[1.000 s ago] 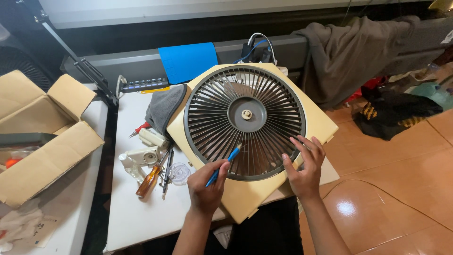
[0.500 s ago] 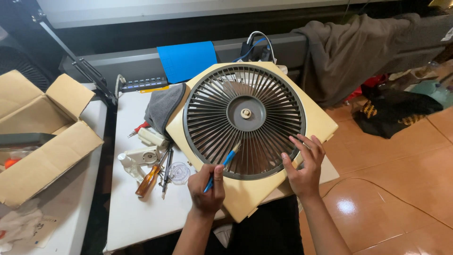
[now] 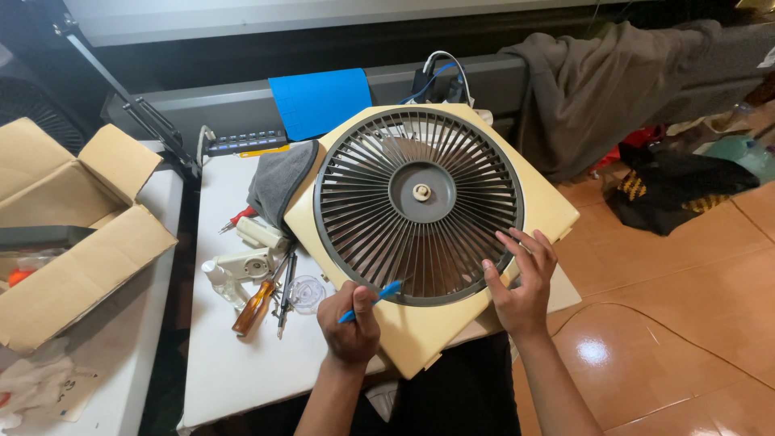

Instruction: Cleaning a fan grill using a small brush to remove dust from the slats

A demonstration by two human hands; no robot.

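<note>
Fan, a cream square housing with a dark round grille on top, is laid flat across the right part of the surface, with its near corner and right side hanging past the edges. A pale knob sits at the middle of the grille's hub. The left hand is clenched around a blue tool, whose tip is held at the near rim of the grille. The right hand is spread open, and its fingers are pressed on the grille's near right rim and the housing beside it.

Just left of the fan, a grey cloth is partly tucked under the housing. A screwdriver with an amber handle, a white part and a small clear lid are laid near the left hand. A power strip and a blue pad are seen at the far edge. An open cardboard box is set on a second surface at the left.
</note>
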